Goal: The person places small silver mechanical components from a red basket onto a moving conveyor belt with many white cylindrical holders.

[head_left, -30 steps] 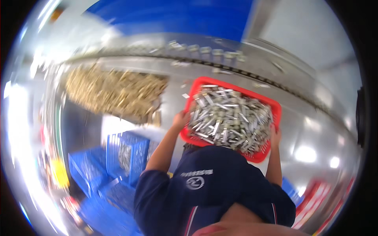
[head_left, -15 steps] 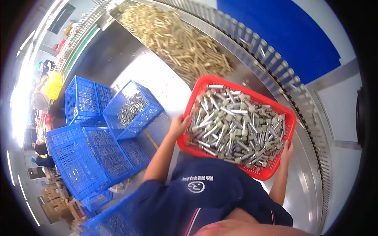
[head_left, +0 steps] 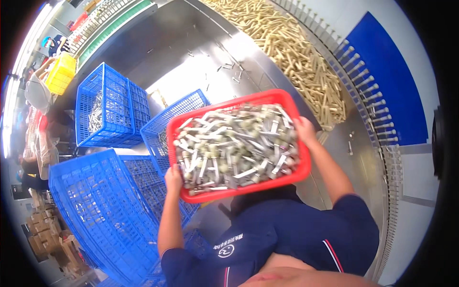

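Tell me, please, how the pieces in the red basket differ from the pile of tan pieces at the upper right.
Colour: the basket pieces are mostly silvery with pale greenish ends, while the tan pieces look tan throughout.
Place: the basket pieces fill the red basket, gripped by the left hand and right hand; the tan pieces lie on a metal surface.
Shared: both are small, elongated and loosely heaped.

Basket (head_left: 304, 167) between hands (head_left: 306, 130), apparently above crate (head_left: 152, 138)
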{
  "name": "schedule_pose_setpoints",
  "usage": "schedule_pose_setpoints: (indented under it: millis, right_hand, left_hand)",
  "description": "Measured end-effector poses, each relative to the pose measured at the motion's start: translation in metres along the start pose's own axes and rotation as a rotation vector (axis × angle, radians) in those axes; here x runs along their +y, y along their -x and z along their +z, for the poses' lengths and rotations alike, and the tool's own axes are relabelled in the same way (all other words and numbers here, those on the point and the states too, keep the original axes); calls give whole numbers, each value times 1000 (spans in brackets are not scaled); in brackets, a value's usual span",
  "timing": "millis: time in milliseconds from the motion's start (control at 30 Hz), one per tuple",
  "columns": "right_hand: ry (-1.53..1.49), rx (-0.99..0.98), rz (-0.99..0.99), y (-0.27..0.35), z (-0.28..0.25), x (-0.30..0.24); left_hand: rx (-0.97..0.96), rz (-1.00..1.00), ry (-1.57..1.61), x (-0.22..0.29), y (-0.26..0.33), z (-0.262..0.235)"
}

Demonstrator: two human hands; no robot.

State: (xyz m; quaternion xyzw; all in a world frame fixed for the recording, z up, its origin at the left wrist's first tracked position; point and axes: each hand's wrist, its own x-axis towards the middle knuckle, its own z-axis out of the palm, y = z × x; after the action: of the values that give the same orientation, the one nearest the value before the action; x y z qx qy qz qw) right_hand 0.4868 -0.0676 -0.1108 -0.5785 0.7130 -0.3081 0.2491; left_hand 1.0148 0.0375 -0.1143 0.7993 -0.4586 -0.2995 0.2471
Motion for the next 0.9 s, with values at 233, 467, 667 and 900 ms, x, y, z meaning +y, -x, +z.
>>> schedule_pose_setpoints:
  millis: [233,467,667,900]
  right_hand:
    - [165,-685,1,-155,392,-67]
    - [762,-1320,206,-201,588,27]
    - [709,-1463,792,-189,607,6]
    - [986,-1562,407,-272,577,-35]
  left_hand:
    - [-168,-461,-317,-276,-210,-42]
    - [-896,-1021,-283,-326,-333,-5]
    - [-1023,-1237,-184,-333,-362,-24]
    - [-1107,-1008,-330,-269,-444,-22]
